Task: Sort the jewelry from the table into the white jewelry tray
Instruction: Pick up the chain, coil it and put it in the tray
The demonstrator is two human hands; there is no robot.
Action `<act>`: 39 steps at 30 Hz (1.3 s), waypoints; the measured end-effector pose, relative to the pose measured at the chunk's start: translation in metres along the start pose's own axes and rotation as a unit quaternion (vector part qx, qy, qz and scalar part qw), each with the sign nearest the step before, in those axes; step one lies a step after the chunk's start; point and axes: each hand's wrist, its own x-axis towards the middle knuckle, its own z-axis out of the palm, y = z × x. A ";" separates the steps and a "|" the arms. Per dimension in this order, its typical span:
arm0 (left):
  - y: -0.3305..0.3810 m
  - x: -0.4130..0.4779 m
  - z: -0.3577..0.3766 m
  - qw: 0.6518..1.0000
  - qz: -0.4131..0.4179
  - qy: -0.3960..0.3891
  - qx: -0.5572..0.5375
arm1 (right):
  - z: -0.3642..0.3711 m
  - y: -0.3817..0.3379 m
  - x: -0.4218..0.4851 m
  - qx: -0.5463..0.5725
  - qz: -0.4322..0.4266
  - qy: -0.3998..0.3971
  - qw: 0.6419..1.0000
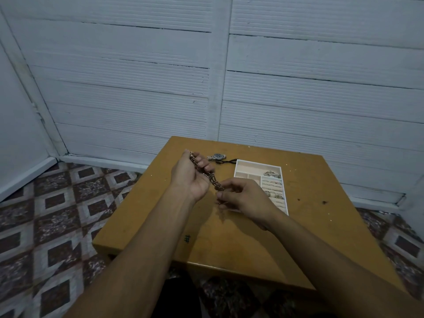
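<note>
Both hands hold a dark, chunky-linked chain (pixel 214 181) (coppery glints): left hand (pixel 192 174) curls round it, right hand (pixel 241 198) pinches its lower end.

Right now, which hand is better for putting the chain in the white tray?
Probably the right. The right hand pinches the lower end of the chain and sits at the edge of the tray; the left hand, gripping the upper part, is farther from it.

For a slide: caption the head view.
Left hand and right hand hold a golden metal chain over the wooden table, beside the white jewelry tray.
</note>
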 end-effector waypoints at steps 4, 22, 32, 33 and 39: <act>-0.003 0.003 -0.009 0.999 0.008 0.037 -0.004 | -0.011 -0.004 0.002 0.026 -0.003 0.016 1.000; -0.087 -0.008 -0.050 0.980 -0.199 0.019 0.019 | -0.043 -0.026 0.006 -0.086 -0.034 0.051 0.994; -0.075 -0.004 -0.048 0.971 -0.215 -0.079 0.064 | -0.064 -0.040 0.009 -0.167 -0.052 0.053 0.983; -0.071 -0.003 -0.048 0.969 -0.215 -0.092 0.075 | -0.067 -0.040 0.011 -0.161 -0.051 0.055 0.984; -0.057 0.019 -0.030 0.946 -0.166 -0.113 0.255 | -0.092 -0.038 0.023 -0.108 -0.026 0.063 0.992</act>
